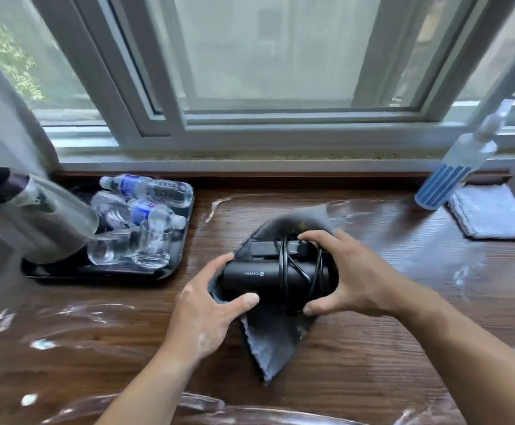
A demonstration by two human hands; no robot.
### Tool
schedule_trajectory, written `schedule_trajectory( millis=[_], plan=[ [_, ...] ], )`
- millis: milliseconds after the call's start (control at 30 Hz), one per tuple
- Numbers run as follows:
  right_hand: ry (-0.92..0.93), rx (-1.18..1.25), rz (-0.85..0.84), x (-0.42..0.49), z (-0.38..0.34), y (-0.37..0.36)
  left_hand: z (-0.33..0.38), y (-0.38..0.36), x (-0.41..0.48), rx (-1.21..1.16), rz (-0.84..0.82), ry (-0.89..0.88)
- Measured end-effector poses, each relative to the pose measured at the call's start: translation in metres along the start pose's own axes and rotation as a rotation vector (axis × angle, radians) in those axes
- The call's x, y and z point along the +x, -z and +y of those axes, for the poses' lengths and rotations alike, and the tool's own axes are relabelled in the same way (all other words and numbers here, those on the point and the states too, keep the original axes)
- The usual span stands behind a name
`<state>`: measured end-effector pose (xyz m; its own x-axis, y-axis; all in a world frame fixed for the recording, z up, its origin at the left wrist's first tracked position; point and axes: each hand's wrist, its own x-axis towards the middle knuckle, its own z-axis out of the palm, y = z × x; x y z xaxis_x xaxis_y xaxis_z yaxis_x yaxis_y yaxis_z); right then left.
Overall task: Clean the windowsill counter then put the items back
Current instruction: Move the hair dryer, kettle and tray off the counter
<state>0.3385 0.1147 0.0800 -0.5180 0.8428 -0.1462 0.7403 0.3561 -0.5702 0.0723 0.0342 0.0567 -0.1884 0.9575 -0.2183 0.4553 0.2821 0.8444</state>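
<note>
Wet brown wood fills the view, a worktop (373, 363) with shiny wipe marks. Close to me, both hands hold a black hair dryer (250, 280) over what looks like a grey cloth bag (268, 342). My left hand (207, 314) has its grip curled round the barrel end and the bag edge. My right hand (351, 271) is curled round the end with the cord (287, 271) wound on it. I think the dryer is hard, smooth and a bit heavy, so holding the fat body is best, not the loose cord. White letters on it say EASTON. Further back on the left, a black tray (112, 271) holds water bottles (145, 185), glasses (155, 246) and a kettle (35, 222). I cannot read the bottles' blue labels. On the right stand a spray bottle (455, 173) and a folded cloth (492, 213), under the window (280, 56).
</note>
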Motion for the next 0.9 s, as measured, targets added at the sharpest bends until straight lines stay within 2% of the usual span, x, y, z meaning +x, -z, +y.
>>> schedule_trajectory(
  millis=[267, 467, 700, 900],
  plan=[
    [0.094, -0.005, 0.037, 0.100, -0.109, -0.031, -0.034, 0.135, 0.035, 0.025, 0.094, -0.034],
    [0.168, -0.006, 0.013, 0.175, -0.161, -0.047, -0.064, 0.198, 0.059, -0.012, 0.229, -0.006],
    [0.217, -0.082, -0.092, 0.247, -0.181, -0.052, -0.083, 0.210, 0.083, 0.007, 0.361, 0.055],
    [0.240, -0.109, -0.215, 0.287, -0.177, -0.067, -0.102, 0.204, 0.087, 0.031, 0.399, 0.107]
  ],
)
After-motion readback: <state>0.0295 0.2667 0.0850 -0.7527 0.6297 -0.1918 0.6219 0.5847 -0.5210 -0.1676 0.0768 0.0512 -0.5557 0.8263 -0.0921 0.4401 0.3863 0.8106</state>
